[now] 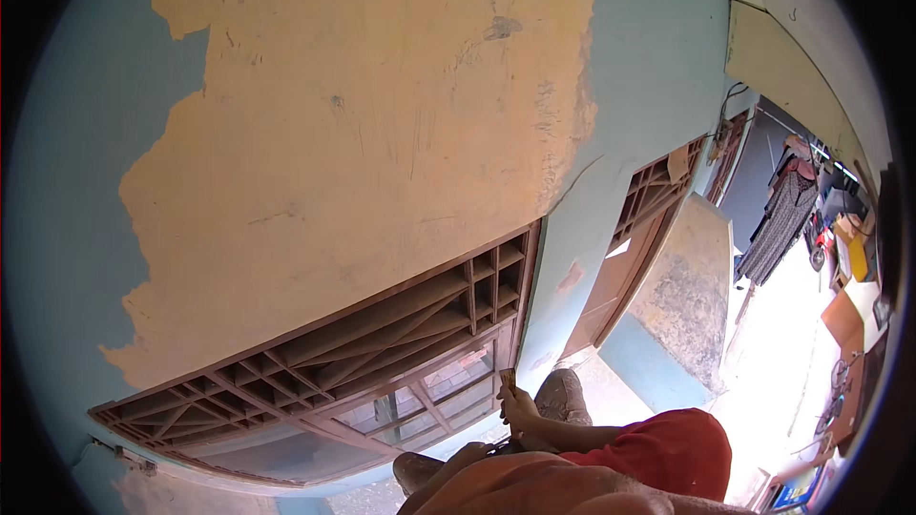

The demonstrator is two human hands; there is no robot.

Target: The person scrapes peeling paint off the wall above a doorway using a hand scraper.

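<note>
"What do you see from far away?"

"I see a big wall with a yellow patch [372,133] and blue-green paint [658,29] around it. The patch has a bumpy, torn edge and a few grey marks."

"Where is the thing you hold?"

"In my right hand [518,408], I think, because that arm seems to run back to the red cloth [668,448]. It is a small tool [508,379], flat and yellow-brown. In my view it shows by the lower right end of the brown window frame [386,381]. I can't tell if they touch."

"And your fingers?"

"The right ones are curled around the tool. I can't pick out the left hand, so I can't say if its fingers are wide or narrow."

"Which step is it?"

"I'd say just the holding part. The tool is down low, well apart from the yellow patch."

"What does a next move call for?"

"A snug hold, I think, and a good look at the tip. It's too small for me to see well."

"Any names or words?"

"None I can read. The blue thing [800,491] at the bottom right is too blurry."
</note>
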